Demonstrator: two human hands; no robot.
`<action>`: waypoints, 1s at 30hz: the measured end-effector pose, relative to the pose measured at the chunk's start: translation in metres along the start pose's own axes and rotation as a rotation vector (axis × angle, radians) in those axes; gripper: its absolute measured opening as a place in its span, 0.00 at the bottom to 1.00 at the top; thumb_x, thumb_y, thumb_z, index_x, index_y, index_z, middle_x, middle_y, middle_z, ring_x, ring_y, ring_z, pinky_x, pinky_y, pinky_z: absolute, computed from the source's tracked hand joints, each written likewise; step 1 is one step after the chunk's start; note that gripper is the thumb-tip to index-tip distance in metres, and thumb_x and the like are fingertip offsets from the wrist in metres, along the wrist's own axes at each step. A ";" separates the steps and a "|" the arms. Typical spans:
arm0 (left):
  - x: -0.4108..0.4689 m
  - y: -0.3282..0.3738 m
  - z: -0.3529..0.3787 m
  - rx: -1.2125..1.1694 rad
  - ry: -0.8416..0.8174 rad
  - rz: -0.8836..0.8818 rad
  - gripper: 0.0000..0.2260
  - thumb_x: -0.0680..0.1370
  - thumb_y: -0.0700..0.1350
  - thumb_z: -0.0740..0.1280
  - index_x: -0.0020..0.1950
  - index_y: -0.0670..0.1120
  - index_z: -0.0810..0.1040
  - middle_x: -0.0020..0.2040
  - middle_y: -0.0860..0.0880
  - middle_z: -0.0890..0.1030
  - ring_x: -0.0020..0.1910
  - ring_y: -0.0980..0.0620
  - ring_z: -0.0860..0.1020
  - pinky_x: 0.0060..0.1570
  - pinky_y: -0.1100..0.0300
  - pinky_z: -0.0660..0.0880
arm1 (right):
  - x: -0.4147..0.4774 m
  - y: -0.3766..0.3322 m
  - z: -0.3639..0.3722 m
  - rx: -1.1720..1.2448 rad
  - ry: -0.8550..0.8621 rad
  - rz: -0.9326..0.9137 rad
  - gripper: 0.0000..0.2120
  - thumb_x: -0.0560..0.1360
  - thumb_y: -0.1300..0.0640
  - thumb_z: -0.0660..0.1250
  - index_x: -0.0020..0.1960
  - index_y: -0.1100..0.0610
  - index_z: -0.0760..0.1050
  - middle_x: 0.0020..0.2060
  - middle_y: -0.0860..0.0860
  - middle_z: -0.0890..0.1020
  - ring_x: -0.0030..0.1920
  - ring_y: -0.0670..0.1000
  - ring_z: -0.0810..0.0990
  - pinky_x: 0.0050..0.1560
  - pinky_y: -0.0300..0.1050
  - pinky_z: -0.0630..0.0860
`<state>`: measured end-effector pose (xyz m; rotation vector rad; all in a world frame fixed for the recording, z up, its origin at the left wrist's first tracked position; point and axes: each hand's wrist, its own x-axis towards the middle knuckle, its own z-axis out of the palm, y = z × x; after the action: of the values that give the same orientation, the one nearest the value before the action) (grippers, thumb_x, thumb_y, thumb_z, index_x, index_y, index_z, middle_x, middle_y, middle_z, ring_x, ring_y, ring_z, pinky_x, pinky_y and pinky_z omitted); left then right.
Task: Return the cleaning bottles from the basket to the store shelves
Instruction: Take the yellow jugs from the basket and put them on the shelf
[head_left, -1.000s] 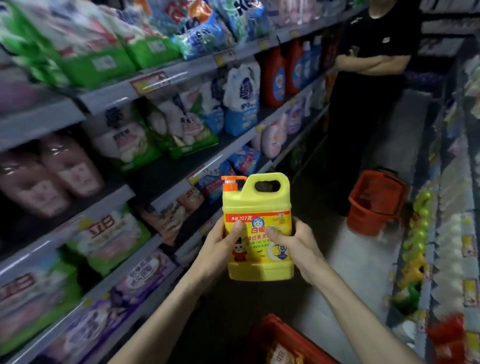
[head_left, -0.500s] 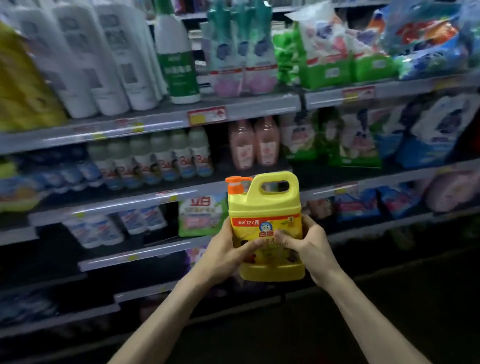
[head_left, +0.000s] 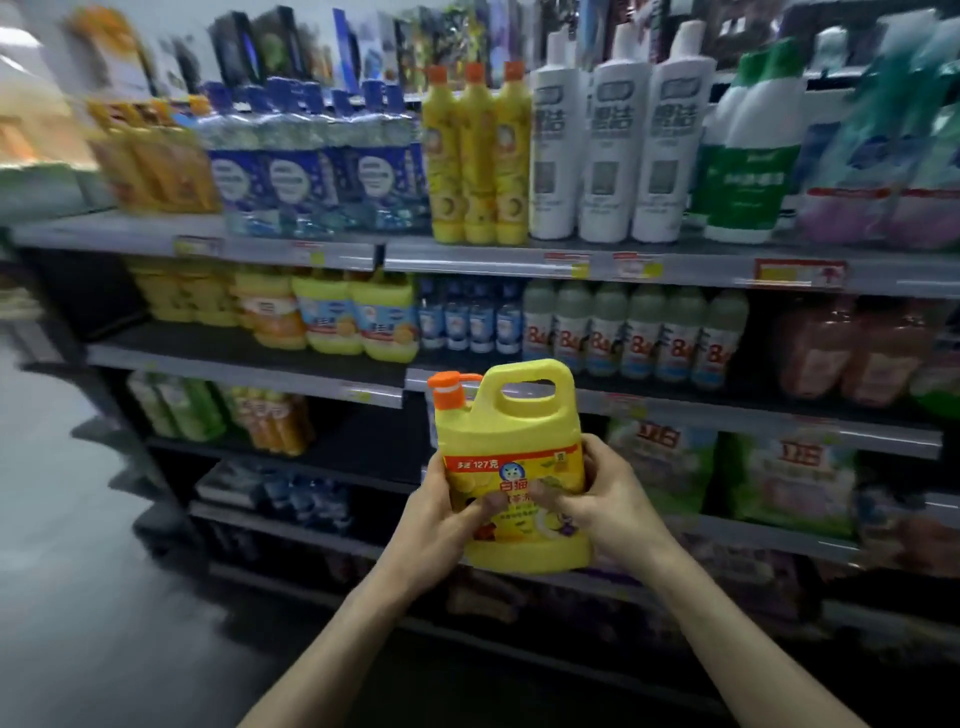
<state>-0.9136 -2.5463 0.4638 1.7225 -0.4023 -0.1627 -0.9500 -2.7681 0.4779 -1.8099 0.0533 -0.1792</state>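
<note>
Our left hand (head_left: 436, 525) and right hand (head_left: 608, 504) both grasp the yellow bottle (head_left: 511, 457) (orange pump cap), upright before the shelves (head_left: 488, 257).

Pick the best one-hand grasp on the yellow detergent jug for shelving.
Likely the top handle loop, from above: the yellow jug is upright, the loop's opening is clear, and the orange pump cap sits off to the side. Now left hand and right hand grip the lower body.
</note>
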 end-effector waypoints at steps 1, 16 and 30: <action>-0.003 -0.004 -0.019 0.012 0.030 -0.004 0.30 0.77 0.55 0.77 0.75 0.53 0.69 0.65 0.55 0.84 0.65 0.55 0.83 0.65 0.47 0.81 | 0.006 -0.004 0.018 0.000 -0.024 -0.012 0.34 0.65 0.43 0.84 0.67 0.49 0.75 0.57 0.47 0.87 0.57 0.47 0.86 0.60 0.57 0.83; 0.001 -0.057 -0.224 0.172 0.406 -0.111 0.26 0.78 0.47 0.78 0.72 0.55 0.71 0.61 0.57 0.84 0.60 0.62 0.82 0.58 0.62 0.80 | 0.131 -0.026 0.233 -0.109 -0.347 -0.137 0.31 0.67 0.44 0.84 0.66 0.46 0.75 0.57 0.43 0.86 0.57 0.44 0.85 0.54 0.48 0.86; 0.082 -0.082 -0.361 0.275 0.671 -0.218 0.25 0.75 0.55 0.79 0.68 0.62 0.72 0.60 0.63 0.84 0.63 0.61 0.81 0.67 0.49 0.79 | 0.294 -0.046 0.377 -0.084 -0.571 -0.294 0.35 0.66 0.37 0.83 0.68 0.44 0.75 0.58 0.40 0.84 0.59 0.42 0.83 0.59 0.51 0.84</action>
<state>-0.7042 -2.2300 0.4633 1.9667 0.2715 0.3259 -0.6057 -2.4333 0.4622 -1.8857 -0.6178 0.1392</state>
